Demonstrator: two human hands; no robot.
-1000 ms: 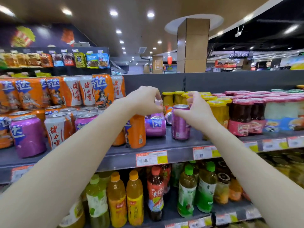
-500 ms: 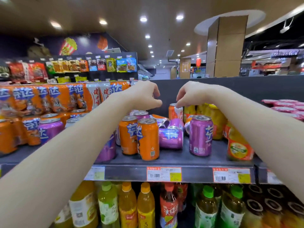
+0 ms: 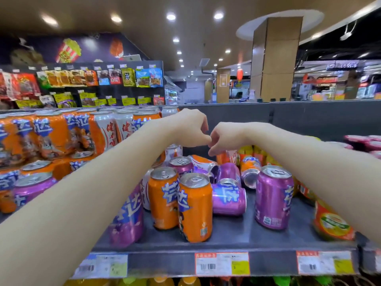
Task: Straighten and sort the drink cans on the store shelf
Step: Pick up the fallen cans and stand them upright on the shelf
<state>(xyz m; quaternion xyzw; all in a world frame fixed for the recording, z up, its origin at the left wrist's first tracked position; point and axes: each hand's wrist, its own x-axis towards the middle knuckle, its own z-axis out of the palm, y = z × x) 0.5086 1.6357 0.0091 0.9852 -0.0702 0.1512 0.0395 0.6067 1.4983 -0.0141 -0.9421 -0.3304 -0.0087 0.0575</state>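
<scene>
Hands above jumbled cans

Left hand [image 3: 189,129] and right hand [image 3: 224,139] hang knuckle to knuckle over the back of the shelf [image 3: 237,240], fingers curled in, nothing held. Two orange cans [image 3: 195,207] stand upright side by side at the front, touching. A tipped purple can [image 3: 228,198] lies on its side just right of them. An upright purple can [image 3: 273,197] stands further right. More tipped cans [image 3: 250,172] lie in a heap behind, under the hands. Price tags [image 3: 221,263] line the shelf edge.
</scene>
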